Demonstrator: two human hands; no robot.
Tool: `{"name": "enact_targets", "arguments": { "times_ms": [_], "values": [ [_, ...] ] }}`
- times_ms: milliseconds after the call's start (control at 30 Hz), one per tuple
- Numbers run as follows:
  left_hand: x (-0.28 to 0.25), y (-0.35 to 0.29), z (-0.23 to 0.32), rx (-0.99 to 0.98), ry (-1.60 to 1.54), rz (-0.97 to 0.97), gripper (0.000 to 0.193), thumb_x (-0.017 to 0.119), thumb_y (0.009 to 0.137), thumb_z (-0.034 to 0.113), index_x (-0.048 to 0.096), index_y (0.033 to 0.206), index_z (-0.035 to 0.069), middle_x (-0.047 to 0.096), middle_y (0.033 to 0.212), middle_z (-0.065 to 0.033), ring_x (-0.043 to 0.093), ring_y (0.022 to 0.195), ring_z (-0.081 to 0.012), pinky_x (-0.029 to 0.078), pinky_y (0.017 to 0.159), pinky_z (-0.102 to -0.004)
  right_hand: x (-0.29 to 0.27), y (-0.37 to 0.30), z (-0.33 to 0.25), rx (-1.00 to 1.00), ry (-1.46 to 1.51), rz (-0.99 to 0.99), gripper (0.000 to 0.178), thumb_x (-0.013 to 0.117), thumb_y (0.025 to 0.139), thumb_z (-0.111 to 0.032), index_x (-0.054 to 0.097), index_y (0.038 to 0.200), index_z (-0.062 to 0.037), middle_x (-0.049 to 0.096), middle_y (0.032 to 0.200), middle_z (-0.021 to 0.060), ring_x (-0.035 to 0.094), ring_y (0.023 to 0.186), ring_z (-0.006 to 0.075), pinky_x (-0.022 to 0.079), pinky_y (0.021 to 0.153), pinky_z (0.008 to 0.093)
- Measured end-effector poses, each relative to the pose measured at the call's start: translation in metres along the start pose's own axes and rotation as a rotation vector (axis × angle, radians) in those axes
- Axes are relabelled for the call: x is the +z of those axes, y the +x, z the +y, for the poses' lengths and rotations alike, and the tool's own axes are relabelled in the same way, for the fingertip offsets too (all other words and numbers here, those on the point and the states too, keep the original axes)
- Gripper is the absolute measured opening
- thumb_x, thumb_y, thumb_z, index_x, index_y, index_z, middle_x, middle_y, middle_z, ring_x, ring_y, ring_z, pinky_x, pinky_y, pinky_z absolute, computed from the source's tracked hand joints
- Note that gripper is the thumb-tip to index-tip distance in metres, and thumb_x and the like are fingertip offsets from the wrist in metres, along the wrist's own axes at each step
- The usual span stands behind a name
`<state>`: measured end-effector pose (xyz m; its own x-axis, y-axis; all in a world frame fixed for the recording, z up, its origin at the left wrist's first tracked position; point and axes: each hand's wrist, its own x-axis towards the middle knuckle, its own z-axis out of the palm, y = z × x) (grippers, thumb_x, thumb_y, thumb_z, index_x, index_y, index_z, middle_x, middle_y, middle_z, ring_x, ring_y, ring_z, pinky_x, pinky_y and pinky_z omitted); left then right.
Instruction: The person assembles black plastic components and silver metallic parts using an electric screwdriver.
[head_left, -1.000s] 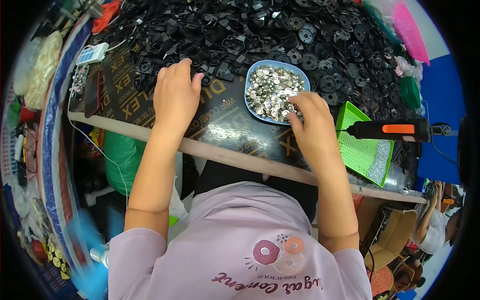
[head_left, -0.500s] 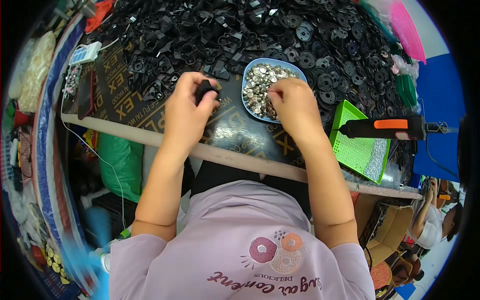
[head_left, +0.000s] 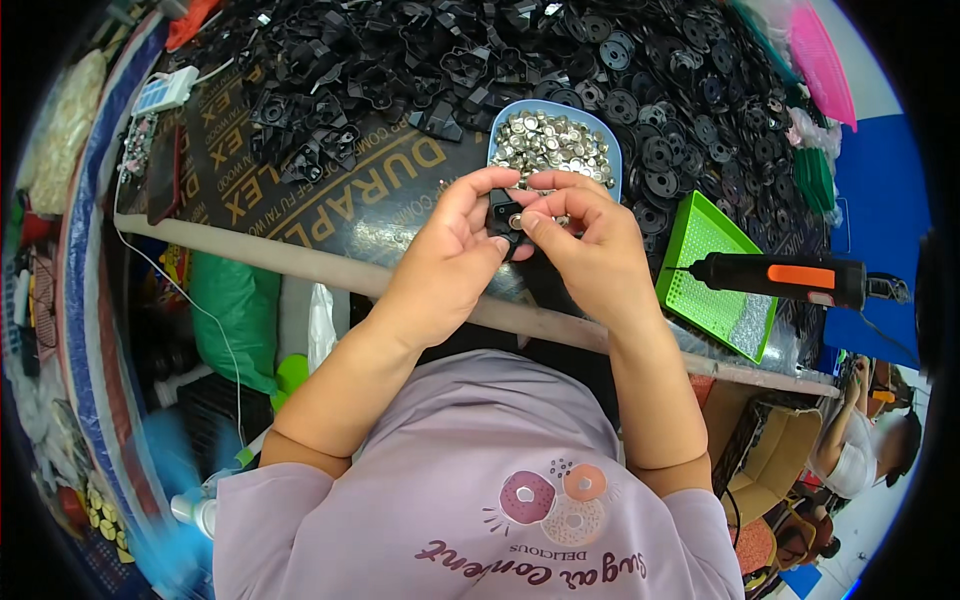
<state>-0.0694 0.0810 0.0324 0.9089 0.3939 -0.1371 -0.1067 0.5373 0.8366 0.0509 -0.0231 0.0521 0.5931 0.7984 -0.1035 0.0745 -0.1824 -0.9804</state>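
Observation:
Close together over the near part of the table, both hands meet at a small black plastic part (head_left: 503, 208). My left hand (head_left: 447, 265) grips that part between thumb and fingers. A small round metal cap (head_left: 516, 221) is pinched in my right hand (head_left: 595, 250), held against the face of the black part. Whether the cap sits in the part cannot be made out. Just beyond the fingers stands a blue tray (head_left: 616, 150) with many silvery metal caps (head_left: 550, 142) in it; my right fingers overlap its near edge.
Heaps of black plastic brackets (head_left: 400, 65) and black discs (head_left: 660, 125) cover the table's far side. At right, an electric screwdriver (head_left: 780, 278) hangs over a green basket (head_left: 685, 230) holding small screws. A phone (head_left: 166, 185) and power strip (head_left: 168, 90) lie left. Another person (head_left: 855, 450) sits far right.
My right hand has left the tray with a metal cap and come to the black part. My left hand has carried the part right and nearer, to meet it.

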Motion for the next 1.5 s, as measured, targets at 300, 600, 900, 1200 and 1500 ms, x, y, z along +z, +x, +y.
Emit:
{"name": "enact_targets", "arguments": {
  "times_ms": [300, 600, 900, 1200, 1500],
  "values": [
    [0.007, 0.001, -0.008, 0.079, 0.08, 0.017, 0.043, 0.048, 0.088, -0.009, 0.04, 0.129, 0.002, 0.049, 0.126, -0.01, 0.051, 0.111, -0.0133, 0.047, 0.089, -0.0271, 0.004, -0.008, 0.019, -0.094, -0.037, 0.162, 0.005, 0.068, 0.077, -0.001, 0.064, 0.074, 0.0013, 0.063, 0.096, 0.009, 0.063, 0.08, 0.0141, 0.054, 0.056, 0.0241],
    [-0.001, -0.002, -0.003, -0.121, -0.015, 0.053, 0.038, 0.049, 0.09, -0.004, 0.043, 0.126, 0.003, 0.057, 0.118, -0.0145, 0.064, 0.095, -0.0234, 0.056, 0.075, -0.0302, -0.031, -0.031, 0.016, -0.349, -1.146, 0.356, 0.02, 0.058, 0.073, 0.005, 0.056, 0.093, 0.0053, 0.055, 0.108, 0.022, 0.052, 0.1, 0.038, 0.045, 0.085, 0.0425],
    [0.011, 0.003, -0.007, -0.297, -0.112, 0.005, 0.037, 0.047, 0.09, -0.004, 0.042, 0.126, 0.005, 0.056, 0.117, -0.0151, 0.064, 0.091, -0.0253, 0.055, 0.072, -0.0335, -0.054, -0.015, 0.05, -0.201, -1.646, 0.248, 0.02, 0.058, 0.074, -0.006, 0.06, 0.091, 0.0034, 0.053, 0.112, 0.0187, 0.051, 0.093, 0.028, 0.048, 0.081, 0.0306],
    [0.009, 0.006, -0.013, -0.294, -0.065, -0.014, 0.037, 0.046, 0.09, -0.005, 0.045, 0.125, 0.005, 0.058, 0.117, -0.0164, 0.066, 0.091, -0.0261, 0.056, 0.069, -0.0321, -0.054, -0.019, 0.037, -0.43, -1.561, 0.369, 0.019, 0.054, 0.077, -0.003, 0.06, 0.094, 0.0028, 0.053, 0.111, 0.0194, 0.051, 0.093, 0.0323, 0.047, 0.082, 0.0367],
    [0.003, 0.008, -0.014, -0.294, -0.073, -0.012, 0.037, 0.048, 0.09, -0.004, 0.042, 0.126, 0.004, 0.058, 0.116, -0.0155, 0.066, 0.089, -0.0247, 0.055, 0.07, -0.0312, -0.061, -0.055, 0.031, -0.308, -0.888, 0.288, 0.019, 0.059, 0.075, 0.006, 0.062, 0.094, 0.0005, 0.061, 0.095, 0.0159, 0.06, 0.088, 0.0343, 0.049, 0.079, 0.0408]
  ]
}}
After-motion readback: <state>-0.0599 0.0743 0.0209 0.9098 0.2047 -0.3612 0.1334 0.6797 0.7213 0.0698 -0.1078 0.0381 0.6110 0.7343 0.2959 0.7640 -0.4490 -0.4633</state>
